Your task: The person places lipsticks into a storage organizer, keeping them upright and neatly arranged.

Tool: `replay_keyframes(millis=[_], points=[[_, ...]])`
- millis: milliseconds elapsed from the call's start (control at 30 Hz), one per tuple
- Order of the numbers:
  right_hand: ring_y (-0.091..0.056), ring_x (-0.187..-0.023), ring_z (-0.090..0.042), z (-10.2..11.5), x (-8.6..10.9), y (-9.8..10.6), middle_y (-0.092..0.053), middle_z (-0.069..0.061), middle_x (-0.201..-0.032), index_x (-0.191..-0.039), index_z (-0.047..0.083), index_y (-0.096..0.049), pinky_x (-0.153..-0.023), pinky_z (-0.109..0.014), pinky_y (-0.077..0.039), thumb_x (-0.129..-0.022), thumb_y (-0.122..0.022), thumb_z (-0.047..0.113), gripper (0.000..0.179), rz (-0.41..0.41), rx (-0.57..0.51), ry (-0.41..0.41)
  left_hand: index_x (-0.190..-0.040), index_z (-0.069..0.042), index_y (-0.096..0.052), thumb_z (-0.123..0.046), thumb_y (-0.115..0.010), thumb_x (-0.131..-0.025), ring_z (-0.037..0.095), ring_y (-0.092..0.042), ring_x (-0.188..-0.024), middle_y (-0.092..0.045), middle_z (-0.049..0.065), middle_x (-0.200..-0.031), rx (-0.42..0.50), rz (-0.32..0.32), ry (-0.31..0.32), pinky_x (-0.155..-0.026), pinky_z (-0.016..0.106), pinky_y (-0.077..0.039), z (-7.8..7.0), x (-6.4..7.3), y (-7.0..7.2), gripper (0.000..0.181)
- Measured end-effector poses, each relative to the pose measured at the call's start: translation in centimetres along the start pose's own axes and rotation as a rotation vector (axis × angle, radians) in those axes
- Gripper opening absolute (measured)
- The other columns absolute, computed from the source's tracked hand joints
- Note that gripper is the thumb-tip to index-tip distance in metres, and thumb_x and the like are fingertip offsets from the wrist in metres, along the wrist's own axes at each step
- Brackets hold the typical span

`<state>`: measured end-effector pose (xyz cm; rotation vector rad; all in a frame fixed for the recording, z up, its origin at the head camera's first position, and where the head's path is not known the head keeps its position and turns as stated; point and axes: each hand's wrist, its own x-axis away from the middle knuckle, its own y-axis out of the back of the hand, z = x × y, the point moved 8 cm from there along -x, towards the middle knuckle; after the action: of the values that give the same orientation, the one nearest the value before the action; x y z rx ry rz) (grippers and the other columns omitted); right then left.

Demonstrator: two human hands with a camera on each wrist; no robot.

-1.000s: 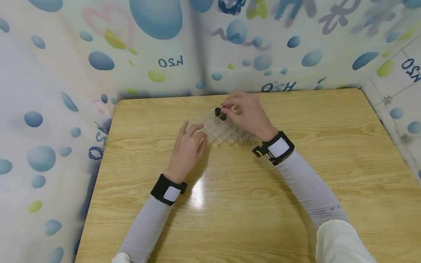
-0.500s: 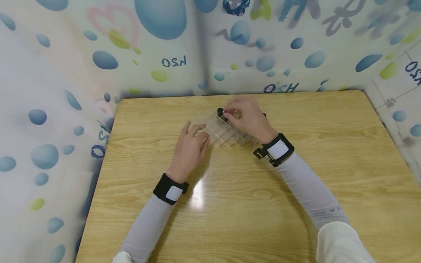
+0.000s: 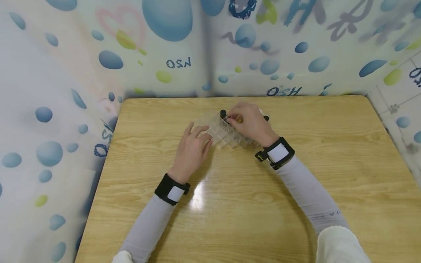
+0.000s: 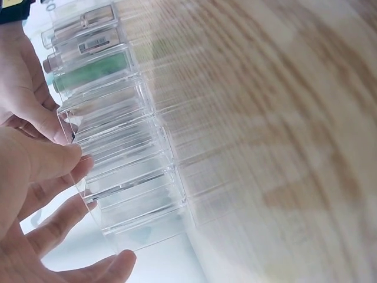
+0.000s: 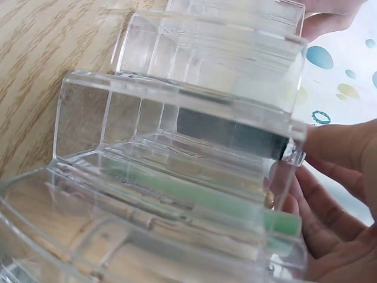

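A clear plastic organizer (image 3: 221, 136) with several stepped compartments stands near the table's far edge. My left hand (image 3: 190, 153) grips its near-left rim, thumb and fingertips on the clear wall in the left wrist view. At the organizer's far side, my right hand (image 3: 250, 122) pinches the shiny top end of a dark tube (image 5: 230, 132). Most of that tube is down inside a compartment. A black-topped tube (image 3: 223, 113) stands just left of the right fingertips. Closer to the right wrist camera lies a green tube (image 5: 283, 224) in its own compartment.
Another black top (image 3: 266, 118) shows behind the right hand. Beside the green tube, a tube with a barcode label (image 4: 97, 44) sits in the organizer. The wooden table (image 3: 230, 204) reaches to a patterned curtain (image 3: 184, 80) at the back.
My right hand has come down a little, and the dark tube has sunk into its compartment. The left hand keeps its place at the rim. The head view has shifted slightly.
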<state>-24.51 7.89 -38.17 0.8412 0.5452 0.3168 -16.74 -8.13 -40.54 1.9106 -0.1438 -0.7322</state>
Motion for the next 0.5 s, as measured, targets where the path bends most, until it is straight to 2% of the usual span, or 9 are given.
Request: replay_keyframes(millis=[500], points=[[-0.068, -0.084, -0.018, -0.40, -0.19, -0.38, -0.074, -0.006, -0.094, -0.100, 0.005, -0.080, -0.075, -0.033, -0.056, -0.091, -0.076, 0.013, 0.012, 0.035, 0.028, -0.041, -0.098, -0.004, -0.080, -0.015, -0.070, -0.097, 0.024, -0.060, -0.128, -0.073, 0.014, -0.121, -0.022, 0.020, 0.017, -0.126, 0.049, -0.025, -0.02, -0.10, -0.15, 0.015]])
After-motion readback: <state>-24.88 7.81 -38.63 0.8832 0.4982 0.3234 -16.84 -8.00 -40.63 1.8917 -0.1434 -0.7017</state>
